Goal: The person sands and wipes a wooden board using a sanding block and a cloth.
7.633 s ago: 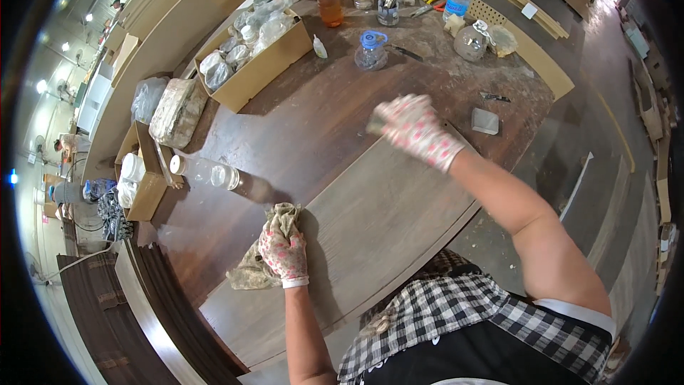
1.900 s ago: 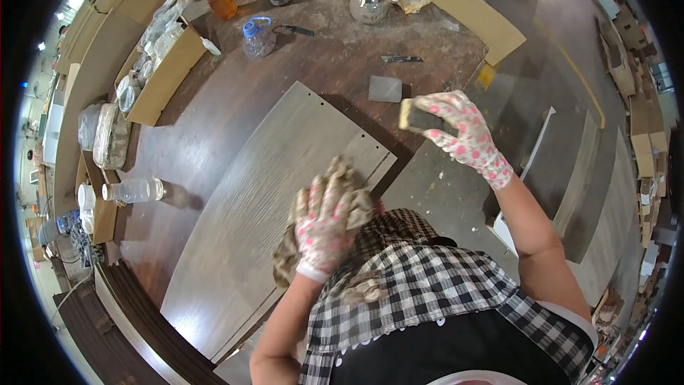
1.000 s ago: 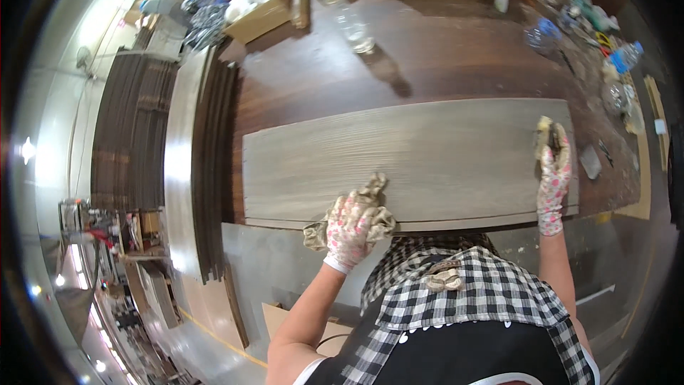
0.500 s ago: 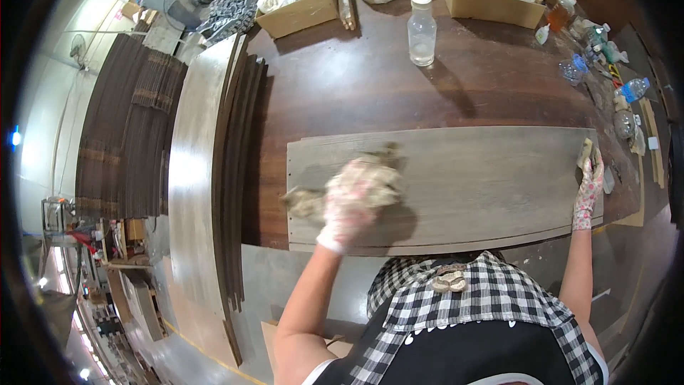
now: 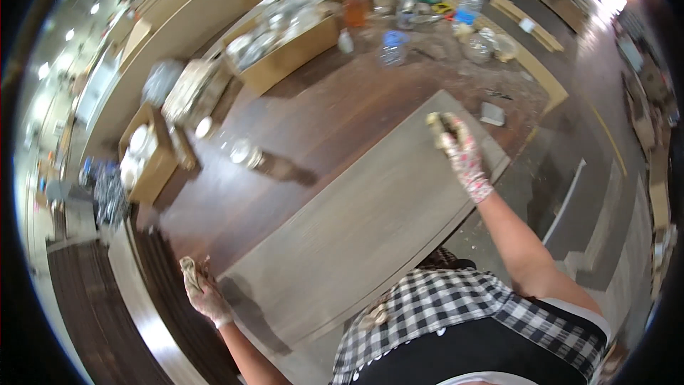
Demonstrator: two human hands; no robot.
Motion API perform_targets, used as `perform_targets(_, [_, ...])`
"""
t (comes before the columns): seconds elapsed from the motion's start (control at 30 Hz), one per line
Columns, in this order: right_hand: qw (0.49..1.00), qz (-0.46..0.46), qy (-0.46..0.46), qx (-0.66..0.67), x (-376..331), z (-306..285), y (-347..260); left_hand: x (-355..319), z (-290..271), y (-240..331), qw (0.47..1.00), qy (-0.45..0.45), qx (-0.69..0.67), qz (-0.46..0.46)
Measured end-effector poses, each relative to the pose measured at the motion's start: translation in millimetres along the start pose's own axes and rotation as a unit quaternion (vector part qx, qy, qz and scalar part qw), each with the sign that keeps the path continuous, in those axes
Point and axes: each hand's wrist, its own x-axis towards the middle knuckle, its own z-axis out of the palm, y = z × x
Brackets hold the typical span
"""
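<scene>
A long grey-brown wood-grain panel (image 5: 342,221) lies flat on the dark brown table. My left hand (image 5: 208,303) is closed round a crumpled beige rag (image 5: 190,274), held off the panel beside its left end. At the panel's far right end is my right hand (image 5: 467,160), in a white glove with a pink pattern. Its fingers are bent round a small beige pad (image 5: 434,130), whose exact kind I cannot make out. That pad is at or just above the panel's surface.
A clear glass bottle (image 5: 244,152) with a white cap stands behind the panel. Cardboard boxes (image 5: 292,53) of wrapped items and several plastic bottles (image 5: 392,50) line the table's back. Dark boards (image 5: 89,299) are stacked at the left. A small whitish piece (image 5: 492,113) lies near the right corner.
The view has turned to the right. My left hand has lifted the rag off the panel and moved out past its left end. My right hand stays at the right end.
</scene>
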Motion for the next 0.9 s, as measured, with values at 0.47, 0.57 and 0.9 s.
perform_targets(0.47, [0.996, 0.018, 0.059, 0.061, 55, -62, -62, -113, 344, 151, 0.759, -0.403, 0.330, 0.390])
perform_targets(0.57, [0.976, -0.033, 0.149, -0.154, 119, -127, -34, -122, 395, 159, 0.753, -0.404, 0.341, 0.392])
perform_targets(0.9, [0.802, -0.017, 0.182, -0.568, 259, -223, 41, -117, 476, 163, 0.795, -0.429, 0.328, 0.276])
